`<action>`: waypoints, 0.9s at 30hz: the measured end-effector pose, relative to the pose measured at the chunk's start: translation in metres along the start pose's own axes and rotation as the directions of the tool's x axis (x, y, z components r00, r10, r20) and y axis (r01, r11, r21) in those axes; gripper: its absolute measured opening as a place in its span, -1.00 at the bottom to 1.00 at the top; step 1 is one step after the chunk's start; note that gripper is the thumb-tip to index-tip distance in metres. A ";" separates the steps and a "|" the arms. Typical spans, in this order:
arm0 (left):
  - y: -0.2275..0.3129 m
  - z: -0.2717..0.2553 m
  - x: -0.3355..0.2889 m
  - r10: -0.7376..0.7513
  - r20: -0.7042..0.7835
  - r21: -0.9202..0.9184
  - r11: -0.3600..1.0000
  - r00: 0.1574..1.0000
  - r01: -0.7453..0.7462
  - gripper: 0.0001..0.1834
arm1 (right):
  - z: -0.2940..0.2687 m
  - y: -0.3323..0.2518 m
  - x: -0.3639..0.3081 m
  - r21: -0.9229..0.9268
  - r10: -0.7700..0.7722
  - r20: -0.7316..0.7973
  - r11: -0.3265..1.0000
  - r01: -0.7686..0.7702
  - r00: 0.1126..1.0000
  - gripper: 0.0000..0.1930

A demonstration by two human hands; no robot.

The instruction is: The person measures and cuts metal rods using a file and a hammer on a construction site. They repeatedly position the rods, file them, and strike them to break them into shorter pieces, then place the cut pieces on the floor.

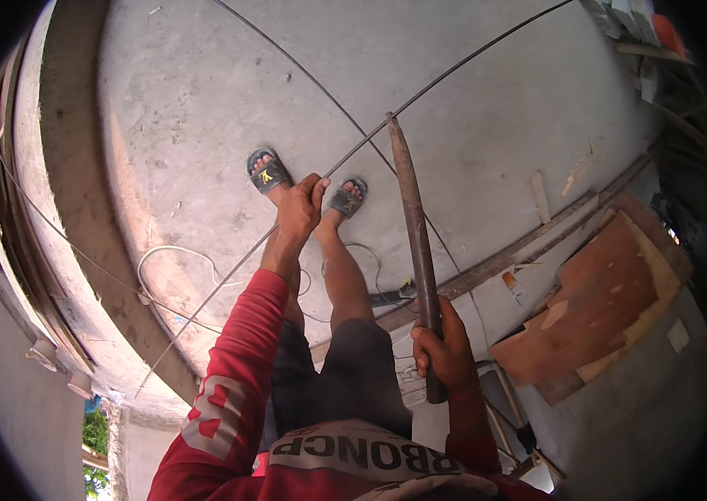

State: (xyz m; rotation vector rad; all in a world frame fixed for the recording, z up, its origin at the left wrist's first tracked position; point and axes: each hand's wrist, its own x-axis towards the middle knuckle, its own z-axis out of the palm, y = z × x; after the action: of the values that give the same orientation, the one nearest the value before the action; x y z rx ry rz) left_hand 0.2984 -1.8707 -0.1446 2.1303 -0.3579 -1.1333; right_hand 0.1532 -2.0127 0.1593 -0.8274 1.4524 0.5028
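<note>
A long thin steel rod runs diagonally from the upper right down to the lower left. My left hand is closed around it near the middle, over my feet. In my right hand is a long, dark, tapered metal bar, gripped near its thick lower end with the fingers wrapped round. The bar's narrow tip meets the rod, up and right of my left hand; whether the tip hooks round it cannot be made out. A second thin dark rod crosses the first near that tip.
I stand in sandals on a concrete floor. A curved concrete ledge borders it on the left. A pale cable loops by my legs. To the right are a low edge, plywood sheets and a small wood strip.
</note>
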 end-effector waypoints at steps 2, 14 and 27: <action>0.000 0.004 0.004 0.020 -0.051 0.019 1.000 0.999 -0.019 -0.60 | 0.004 -0.009 0.006 -0.021 -0.017 -0.006 1.000 0.017 1.000 -0.66; -0.011 0.010 -0.004 -0.027 -0.177 0.115 0.992 0.984 0.048 -0.70 | 0.018 -0.018 0.004 -0.036 0.016 0.019 0.999 -0.015 1.000 -0.62; -0.040 -0.004 0.002 -0.002 -0.240 0.105 0.994 0.971 0.029 -0.66 | 0.058 0.059 0.036 -0.455 -0.205 -0.128 0.882 0.126 0.970 -0.57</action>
State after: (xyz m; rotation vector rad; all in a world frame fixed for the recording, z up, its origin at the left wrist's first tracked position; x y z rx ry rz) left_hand 0.2995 -1.8414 -0.1717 2.3381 -0.2962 -0.8680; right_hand 0.1504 -1.9377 0.1087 -1.3791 1.4253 0.6573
